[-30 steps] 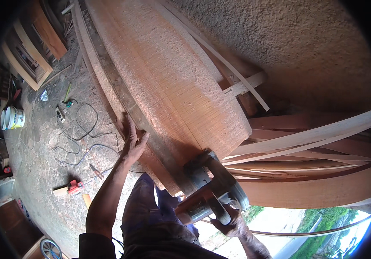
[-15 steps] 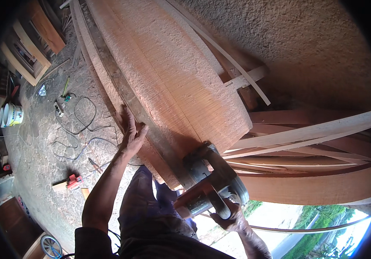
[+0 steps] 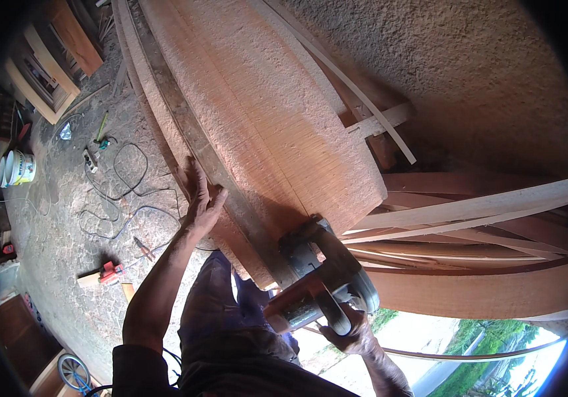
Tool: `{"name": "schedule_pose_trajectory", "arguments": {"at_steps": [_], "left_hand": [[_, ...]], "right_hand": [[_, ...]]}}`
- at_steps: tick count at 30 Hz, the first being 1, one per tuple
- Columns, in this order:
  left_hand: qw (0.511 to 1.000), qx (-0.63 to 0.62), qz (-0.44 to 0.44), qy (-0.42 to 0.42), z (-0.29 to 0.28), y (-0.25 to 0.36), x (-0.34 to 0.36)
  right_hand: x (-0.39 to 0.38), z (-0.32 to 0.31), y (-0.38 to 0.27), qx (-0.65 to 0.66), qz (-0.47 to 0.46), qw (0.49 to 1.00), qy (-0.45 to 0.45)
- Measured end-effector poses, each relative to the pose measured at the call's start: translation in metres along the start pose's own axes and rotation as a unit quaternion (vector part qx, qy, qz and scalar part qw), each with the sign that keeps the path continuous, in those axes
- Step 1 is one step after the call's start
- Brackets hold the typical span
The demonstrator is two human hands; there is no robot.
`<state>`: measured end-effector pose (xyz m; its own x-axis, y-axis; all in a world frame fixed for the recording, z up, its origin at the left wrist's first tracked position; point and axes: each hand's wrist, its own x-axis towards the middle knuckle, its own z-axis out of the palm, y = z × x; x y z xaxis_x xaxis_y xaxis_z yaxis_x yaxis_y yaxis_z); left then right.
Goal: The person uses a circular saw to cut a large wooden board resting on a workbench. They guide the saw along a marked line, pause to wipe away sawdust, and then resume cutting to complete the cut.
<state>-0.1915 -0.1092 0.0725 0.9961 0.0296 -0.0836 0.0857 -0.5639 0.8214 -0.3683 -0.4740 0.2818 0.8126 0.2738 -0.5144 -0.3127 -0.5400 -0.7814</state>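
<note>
My right hand (image 3: 350, 333) is wrapped around the rear handle of a dark circular saw (image 3: 327, 274). The saw sits over the near end of a wide, sawdust-covered wooden plank (image 3: 257, 132); its blade is hidden. Along the plank's left side runs a long, narrow greyish strip (image 3: 185, 119), with a dusty wooden edge beyond it. Across that left edge my left hand (image 3: 203, 205) lies with fingers stretched and thumb apart, ahead of the saw and away from it.
Curved and straight boards (image 3: 469, 291) are stacked at the right beside a rough wall (image 3: 482, 86). On the floor at left lie a looped cable (image 3: 125, 178), a red power tool (image 3: 110, 272) and white buckets (image 3: 19, 167). Wooden frames (image 3: 46, 79) stand farther back.
The whole view shifts slightly. Both hands keep their places, and the saw shows little or no movement along the plank.
</note>
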Motion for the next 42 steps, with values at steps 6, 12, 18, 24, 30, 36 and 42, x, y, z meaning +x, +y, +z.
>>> {"name": "schedule_pose_trajectory", "arguments": {"at_steps": [6, 12, 18, 24, 30, 36, 42], "left_hand": [[1.0, -0.012, -0.011, 0.007, 0.0, 0.002, 0.0], [1.0, 0.0, -0.001, -0.004, -0.001, 0.002, 0.0], [1.0, 0.008, 0.015, 0.006, 0.001, -0.001, -0.002], [1.0, 0.004, 0.025, 0.014, 0.003, -0.003, -0.002], [0.999, -0.016, 0.024, 0.016, 0.002, -0.002, -0.002], [1.0, 0.005, -0.007, 0.009, 0.0, 0.007, -0.001], [1.0, 0.006, 0.006, 0.004, -0.002, 0.005, -0.001]], "right_hand": [[0.004, 0.0, 0.0, -0.01, -0.011, 1.0, -0.003], [0.007, 0.002, -0.004, -0.002, -0.012, 1.0, -0.002], [0.013, 0.003, -0.009, 0.015, -0.008, 1.0, -0.001], [0.019, 0.003, -0.011, 0.004, -0.022, 1.0, -0.004], [0.028, 0.005, -0.018, 0.026, -0.001, 1.0, -0.007], [0.037, 0.008, -0.021, 0.033, -0.021, 0.999, 0.003], [0.045, 0.011, -0.03, 0.048, -0.023, 0.999, 0.001]]}}
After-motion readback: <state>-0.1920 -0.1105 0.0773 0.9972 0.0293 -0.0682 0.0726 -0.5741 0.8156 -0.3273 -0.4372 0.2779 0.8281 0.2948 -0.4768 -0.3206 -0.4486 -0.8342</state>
